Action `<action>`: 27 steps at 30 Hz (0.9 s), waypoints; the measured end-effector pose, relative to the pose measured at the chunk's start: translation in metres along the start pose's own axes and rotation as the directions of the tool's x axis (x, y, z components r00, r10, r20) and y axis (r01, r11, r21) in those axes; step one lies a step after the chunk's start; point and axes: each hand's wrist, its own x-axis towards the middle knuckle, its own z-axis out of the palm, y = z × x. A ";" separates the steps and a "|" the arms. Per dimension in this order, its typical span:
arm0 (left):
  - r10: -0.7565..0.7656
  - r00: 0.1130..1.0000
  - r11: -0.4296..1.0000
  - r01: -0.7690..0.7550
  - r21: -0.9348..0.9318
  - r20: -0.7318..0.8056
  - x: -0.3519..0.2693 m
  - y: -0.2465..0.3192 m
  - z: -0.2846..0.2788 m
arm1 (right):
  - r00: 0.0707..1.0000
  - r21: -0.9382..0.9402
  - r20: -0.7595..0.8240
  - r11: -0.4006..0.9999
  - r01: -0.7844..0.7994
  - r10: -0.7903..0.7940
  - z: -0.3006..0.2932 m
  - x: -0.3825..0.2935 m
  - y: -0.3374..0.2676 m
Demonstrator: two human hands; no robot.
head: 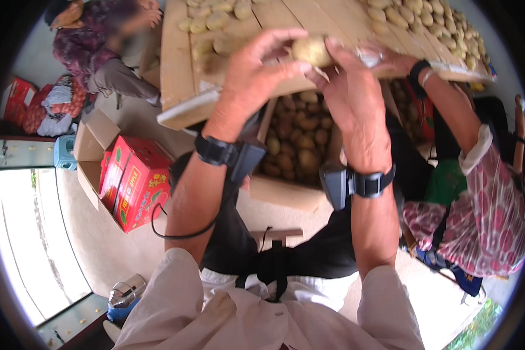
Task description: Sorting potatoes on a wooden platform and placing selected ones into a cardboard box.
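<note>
A pale yellow potato [311, 51] is held up between my two hands, over the near edge of a wooden plank table [288, 83]. My left hand [262, 65] has its thumb and fingers at the potato's left side. The fingertips of my right hand [348, 76] touch its right side. Just beyond my left hand, a few potatoes [214, 50] lie on the planks, partly blurred. Below the table edge, between my knees, stands an open cardboard box [284, 192] filled with potatoes [306, 140]. Both wrists wear black straps with dark devices.
Potatoes are heaped at the table's far right [437, 26]. At right a co-worker's hand [385, 59] reaches to the table edge. Another person sits at upper left. A red apple carton [135, 183], a blue plastic stool [64, 152] and net bags [61, 105] stand on the left.
</note>
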 end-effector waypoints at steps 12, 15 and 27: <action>-0.061 0.998 0.998 0.060 0.033 0.015 -0.007 0.005 -0.018 | 0.994 -0.681 0.091 0.732 0.016 0.062 -0.033 -0.022 -0.032; 0.011 1.000 1.000 -0.011 0.024 -0.004 -0.005 0.002 -0.033 | 0.985 -0.805 0.150 0.590 0.069 0.089 -0.044 -0.023 -0.024; -0.006 0.873 1.000 0.008 0.004 -0.488 -0.014 0.015 -0.082 | 0.997 -0.843 0.058 0.532 0.076 -0.050 -0.043 -0.027 -0.016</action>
